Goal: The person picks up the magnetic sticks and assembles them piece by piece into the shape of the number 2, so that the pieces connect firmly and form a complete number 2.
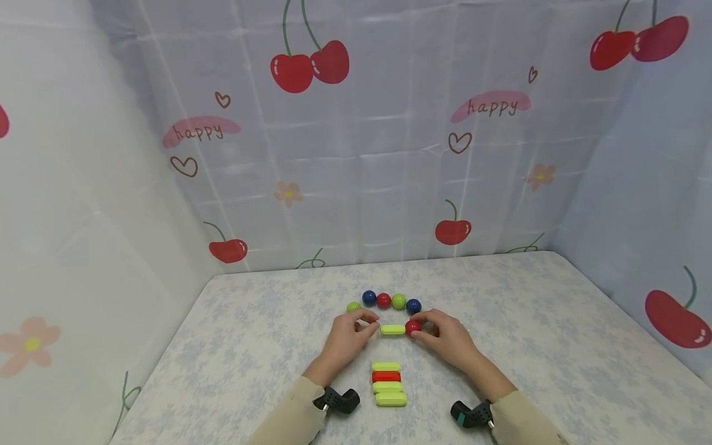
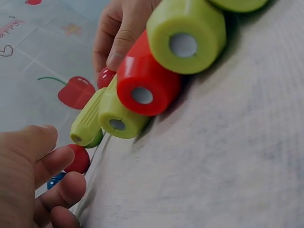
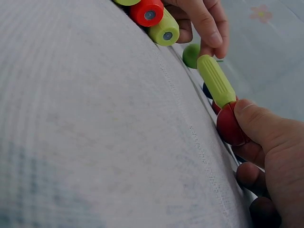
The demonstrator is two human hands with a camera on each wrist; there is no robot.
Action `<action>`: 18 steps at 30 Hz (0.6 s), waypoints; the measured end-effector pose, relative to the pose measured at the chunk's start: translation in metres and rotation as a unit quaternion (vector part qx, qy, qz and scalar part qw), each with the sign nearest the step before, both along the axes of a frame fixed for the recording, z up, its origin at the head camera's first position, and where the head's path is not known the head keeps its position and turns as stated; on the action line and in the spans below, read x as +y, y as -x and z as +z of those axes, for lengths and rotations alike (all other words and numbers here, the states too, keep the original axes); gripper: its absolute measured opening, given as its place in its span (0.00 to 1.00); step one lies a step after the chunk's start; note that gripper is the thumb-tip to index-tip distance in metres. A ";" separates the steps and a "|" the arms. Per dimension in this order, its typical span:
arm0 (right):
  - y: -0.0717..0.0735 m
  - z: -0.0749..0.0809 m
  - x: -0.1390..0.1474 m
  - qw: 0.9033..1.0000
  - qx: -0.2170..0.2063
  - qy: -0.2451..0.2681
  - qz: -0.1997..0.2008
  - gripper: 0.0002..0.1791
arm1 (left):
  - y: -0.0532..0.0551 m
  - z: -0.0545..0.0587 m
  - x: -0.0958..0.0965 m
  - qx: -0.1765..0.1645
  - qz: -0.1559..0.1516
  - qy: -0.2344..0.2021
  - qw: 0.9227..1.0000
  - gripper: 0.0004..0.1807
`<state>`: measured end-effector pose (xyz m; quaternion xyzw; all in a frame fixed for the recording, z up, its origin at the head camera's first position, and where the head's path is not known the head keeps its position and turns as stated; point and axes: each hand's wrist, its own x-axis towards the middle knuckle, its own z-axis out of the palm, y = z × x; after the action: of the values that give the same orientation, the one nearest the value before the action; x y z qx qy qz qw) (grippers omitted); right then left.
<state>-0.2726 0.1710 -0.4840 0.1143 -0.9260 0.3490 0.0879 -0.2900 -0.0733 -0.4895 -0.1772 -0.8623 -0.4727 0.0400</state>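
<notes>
My right hand (image 1: 449, 339) pinches a red ball (image 1: 413, 327) between thumb and fingers. A yellow-green rod (image 1: 392, 330) extends left from that ball, its end against it; in the right wrist view the ridged rod (image 3: 216, 80) meets the red ball (image 3: 230, 126). Just beyond the rod's left end is my left hand (image 1: 346, 339), its fingers loosely bent. Thumb and fingers stand apart in the left wrist view, where I see nothing held in the left hand (image 2: 33, 175). Whether a left fingertip touches the rod end is hard to tell.
Behind the hands lies a curved row of balls: green (image 1: 353, 306), blue (image 1: 369, 298), red (image 1: 384, 300), green (image 1: 398, 301) and blue (image 1: 413, 306). Nearer me, several rods are stacked side by side, including a red rod (image 1: 386, 376) among yellow-green rods (image 1: 391, 400) with metal-tipped ends.
</notes>
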 end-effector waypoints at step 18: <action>0.005 0.012 -0.001 0.998 -0.052 -0.004 0.019 0.14 | 0.007 0.003 -0.007 0.149 0.148 -0.079 0.975 0.07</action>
<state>-0.2777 0.1699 -0.4721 0.1141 -0.9283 0.3523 0.0330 -0.2971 -0.0804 -0.4869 -0.1122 -0.8233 -0.4965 0.2511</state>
